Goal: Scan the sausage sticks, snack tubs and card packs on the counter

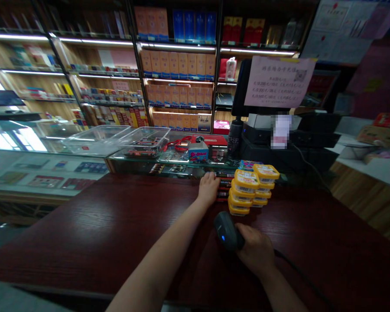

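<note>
My right hand point(256, 249) is closed around the handle of a dark barcode scanner point(228, 232), which shows a lit blue light. A cable runs from it to the lower right. Farther forward, my left hand point(209, 189) rests against the left end of a stack of thin, dark packs with red edges point(224, 189). Its fingers point forward, and its thumb is hidden. Right of those packs stand two piles of small plastic tubs with yellow lids point(246, 178), close beside each other. The tubs are apart from the scanner.
Both hands work over a dark red wooden counter point(94, 234). Behind it, a glass case carries clear plastic bins point(149, 138), a small blue box point(198, 152) and red cords. A monitor with a pink notice point(276, 82) stands at the back right. Shelves of boxes point(178, 65) line the wall.
</note>
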### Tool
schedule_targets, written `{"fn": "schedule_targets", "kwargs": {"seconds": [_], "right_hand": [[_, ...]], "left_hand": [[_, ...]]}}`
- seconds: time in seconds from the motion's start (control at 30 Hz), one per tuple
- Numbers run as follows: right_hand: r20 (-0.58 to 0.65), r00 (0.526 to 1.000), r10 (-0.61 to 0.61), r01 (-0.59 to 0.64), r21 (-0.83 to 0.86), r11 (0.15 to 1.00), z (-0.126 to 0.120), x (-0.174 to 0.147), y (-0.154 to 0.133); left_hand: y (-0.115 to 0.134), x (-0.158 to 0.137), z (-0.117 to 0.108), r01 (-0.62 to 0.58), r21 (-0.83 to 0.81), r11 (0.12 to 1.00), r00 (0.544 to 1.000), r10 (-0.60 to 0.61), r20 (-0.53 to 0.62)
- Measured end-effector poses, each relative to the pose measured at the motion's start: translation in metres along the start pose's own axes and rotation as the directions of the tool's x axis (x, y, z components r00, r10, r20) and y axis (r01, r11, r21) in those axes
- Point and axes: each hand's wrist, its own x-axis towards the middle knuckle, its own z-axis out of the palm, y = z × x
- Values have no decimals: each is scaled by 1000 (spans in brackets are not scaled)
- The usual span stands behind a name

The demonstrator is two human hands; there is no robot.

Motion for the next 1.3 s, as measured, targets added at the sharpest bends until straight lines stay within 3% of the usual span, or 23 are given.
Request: {"fn": "schedule_targets", "kwargs": {"seconds": [0.1, 0.23, 0.4, 0.6, 0.7, 0.8, 0.9, 1.2, 1.3], "right_hand": [[2, 1000, -23, 22, 6, 1000, -1, -1, 1], [-37, 998, -57, 57, 3, 998, 0, -6, 3], [-46, 996, -82, 83, 21, 996, 1, -10, 4], [-36, 998, -45, 49, 140, 989, -10, -8, -8], [30, 998, 62, -69, 324, 943, -22, -7, -17], [82, 989, 124, -149, 562, 814, -34, -6, -27], [125, 981, 146, -192, 657, 729, -43, -5, -35], [89, 983, 162, -181, 638, 748, -40, -6, -40], [51, 987, 154, -156, 568, 808, -37, -8, -37]], "left_hand": [[-2, -4, -4, 9, 8, 1000, 1000, -9, -18], [-21, -26, -12, 142, -68, 988, 989, -144, -25], [-53, -74, -17, 314, -261, 913, 939, -340, -59], [-63, -107, -16, 488, -298, 821, 863, -505, 21], [-62, -108, -14, 505, -303, 808, 850, -526, 14], [-63, -107, -11, 519, -291, 803, 840, -542, 4], [-64, -107, -8, 533, -286, 796, 831, -557, -2], [-64, -109, -9, 509, -292, 810, 845, -535, -10], [-63, -110, -13, 529, -279, 802, 837, -548, 12]]}}
